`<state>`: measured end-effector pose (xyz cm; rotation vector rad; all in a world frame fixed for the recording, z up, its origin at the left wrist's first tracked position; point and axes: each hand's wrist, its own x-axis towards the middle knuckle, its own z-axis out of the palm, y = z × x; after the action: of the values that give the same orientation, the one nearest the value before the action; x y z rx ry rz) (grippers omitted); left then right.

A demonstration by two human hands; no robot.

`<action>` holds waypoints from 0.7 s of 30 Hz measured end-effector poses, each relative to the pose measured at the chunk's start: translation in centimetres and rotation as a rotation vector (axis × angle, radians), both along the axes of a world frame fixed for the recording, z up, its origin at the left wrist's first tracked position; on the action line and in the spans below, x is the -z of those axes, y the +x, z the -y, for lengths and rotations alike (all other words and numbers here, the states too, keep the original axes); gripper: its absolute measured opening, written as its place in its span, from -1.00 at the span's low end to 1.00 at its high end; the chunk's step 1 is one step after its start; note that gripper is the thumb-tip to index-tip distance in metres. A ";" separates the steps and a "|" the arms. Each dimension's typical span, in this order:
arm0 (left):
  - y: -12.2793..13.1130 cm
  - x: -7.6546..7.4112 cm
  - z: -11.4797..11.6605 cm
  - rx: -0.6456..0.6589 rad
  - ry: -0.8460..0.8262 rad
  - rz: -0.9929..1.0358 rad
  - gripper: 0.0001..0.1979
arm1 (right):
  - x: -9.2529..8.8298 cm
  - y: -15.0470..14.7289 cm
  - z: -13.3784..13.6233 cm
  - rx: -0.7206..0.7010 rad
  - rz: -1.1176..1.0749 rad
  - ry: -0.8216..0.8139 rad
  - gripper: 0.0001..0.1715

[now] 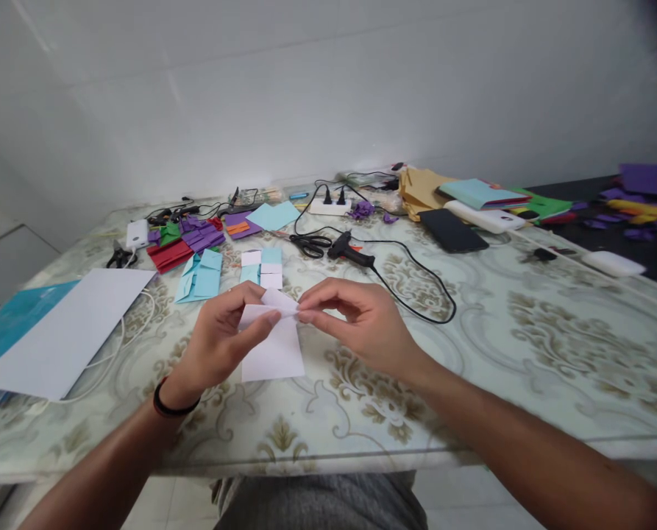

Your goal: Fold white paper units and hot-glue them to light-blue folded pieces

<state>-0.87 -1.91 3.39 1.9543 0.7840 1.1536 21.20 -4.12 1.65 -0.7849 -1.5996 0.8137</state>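
A small sheet of white paper [273, 353], partly folded, hangs between my two hands above the patterned tablecloth. My left hand [226, 335] grips its left side, thumb in front and fingers behind. With thumb and forefinger, my right hand [358, 316] pinches the right end of the fold. Just beyond my hands lie folded light-blue paper pieces [200, 276] and a blue-and-white folded piece [271, 265]. Black-handled scissors [310, 245] and a black glue gun [351, 252] rest farther back, apart from my hands.
White sheets [74, 331] lie over a blue packet [22, 316] at the left. Purple and red folded papers [187, 243] are piled behind. A power strip [331, 206] stands near the wall. A dark phone [452, 230] and a white power bank [485, 217] sit right, with cables around.
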 end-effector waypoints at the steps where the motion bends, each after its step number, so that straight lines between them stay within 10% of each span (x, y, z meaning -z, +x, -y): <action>1: 0.0 0.0 0.1 0.006 -0.004 -0.001 -0.83 | 0.0 0.0 0.0 0.002 0.008 0.006 -0.95; 21: 0.2 0.3 0.5 -0.042 -0.039 -0.051 -0.81 | 0.0 -0.5 0.3 -0.029 -0.001 -0.157 -0.83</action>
<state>-0.64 -2.39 3.10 1.9501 0.8716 1.1080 20.70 -4.42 1.68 -0.8733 -1.5630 0.9692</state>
